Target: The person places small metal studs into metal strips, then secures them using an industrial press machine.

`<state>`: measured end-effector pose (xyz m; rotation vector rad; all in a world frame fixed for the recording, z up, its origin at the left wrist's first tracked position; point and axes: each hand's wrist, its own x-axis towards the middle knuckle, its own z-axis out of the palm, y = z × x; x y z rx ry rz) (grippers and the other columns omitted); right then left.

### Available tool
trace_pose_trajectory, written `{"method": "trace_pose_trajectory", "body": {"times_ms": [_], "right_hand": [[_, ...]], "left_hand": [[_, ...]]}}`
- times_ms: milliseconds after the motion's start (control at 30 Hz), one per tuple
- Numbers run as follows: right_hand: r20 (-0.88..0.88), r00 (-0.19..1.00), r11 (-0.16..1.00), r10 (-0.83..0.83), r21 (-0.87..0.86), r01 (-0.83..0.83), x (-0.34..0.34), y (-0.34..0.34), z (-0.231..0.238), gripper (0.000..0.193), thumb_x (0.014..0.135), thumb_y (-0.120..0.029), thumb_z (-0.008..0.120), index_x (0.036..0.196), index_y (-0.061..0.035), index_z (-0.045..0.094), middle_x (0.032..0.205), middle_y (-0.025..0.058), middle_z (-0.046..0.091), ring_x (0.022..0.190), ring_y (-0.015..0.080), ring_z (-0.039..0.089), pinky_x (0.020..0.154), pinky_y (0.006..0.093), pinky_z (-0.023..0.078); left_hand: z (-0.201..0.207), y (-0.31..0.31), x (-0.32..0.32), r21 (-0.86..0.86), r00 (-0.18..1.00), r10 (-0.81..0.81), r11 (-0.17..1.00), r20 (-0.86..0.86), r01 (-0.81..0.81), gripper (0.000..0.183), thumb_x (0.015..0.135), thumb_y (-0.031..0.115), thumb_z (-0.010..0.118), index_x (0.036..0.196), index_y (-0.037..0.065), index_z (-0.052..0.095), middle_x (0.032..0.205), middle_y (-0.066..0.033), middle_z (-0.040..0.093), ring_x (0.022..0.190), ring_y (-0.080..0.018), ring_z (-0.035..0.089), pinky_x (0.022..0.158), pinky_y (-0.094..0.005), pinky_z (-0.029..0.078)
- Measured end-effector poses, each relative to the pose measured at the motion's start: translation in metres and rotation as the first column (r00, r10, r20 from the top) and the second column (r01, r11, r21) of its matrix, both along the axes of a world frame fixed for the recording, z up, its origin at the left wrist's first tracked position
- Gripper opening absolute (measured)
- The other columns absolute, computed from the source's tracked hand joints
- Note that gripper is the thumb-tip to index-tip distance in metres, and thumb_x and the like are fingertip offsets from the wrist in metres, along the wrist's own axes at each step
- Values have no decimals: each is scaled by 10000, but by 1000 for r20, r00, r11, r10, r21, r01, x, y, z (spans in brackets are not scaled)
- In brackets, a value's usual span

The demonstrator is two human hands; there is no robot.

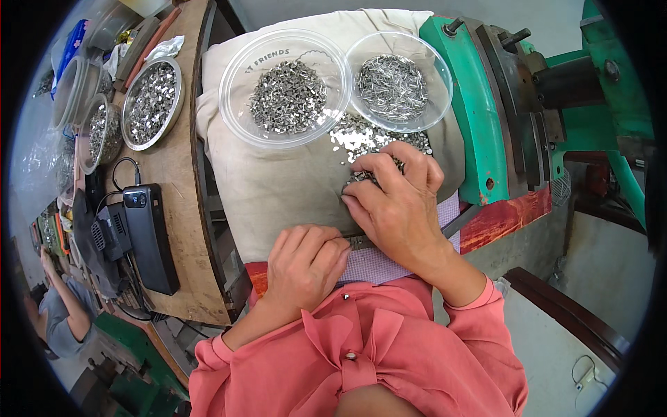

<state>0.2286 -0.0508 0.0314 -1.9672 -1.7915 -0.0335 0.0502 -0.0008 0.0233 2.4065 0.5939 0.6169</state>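
My left hand [306,264] is curled shut, pinching a thin metal pin against a narrow grey metal bar [361,241] that lies across a beige cushion [278,181]. My right hand [396,201] rests over a loose pile of small shiny metal pieces [361,139] on the cushion, fingers bent around a few of them. Behind the pile stand two clear plastic bowls: the left bowl [233,76] holds small angular metal bits, the right bowl [445,76] holds thin metal pins. What lies under my right palm is hidden.
A green machine frame [472,118] rises on the right. On the wooden bench [174,174] to the left sit a black phone [149,236] with a cable, a metal dish of small parts [151,103] and clear tubs. Another person [62,313] works at lower left.
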Motion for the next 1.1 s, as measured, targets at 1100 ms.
{"method": "trace_pose_trajectory", "body": {"times_ms": [1100], "right_hand": [[62,991,992,122,18,-123,12,3,-1,90,733,-157,712,817,-155,680,1077,-29,617,1147,215,504,969,408,302]], "left_hand": [[-2,0,-7,-76,999,5,997,-44,-8,365,700,137,830,993,56,627,1035,-94,634,881,-292,606,737,-398,457]]}}
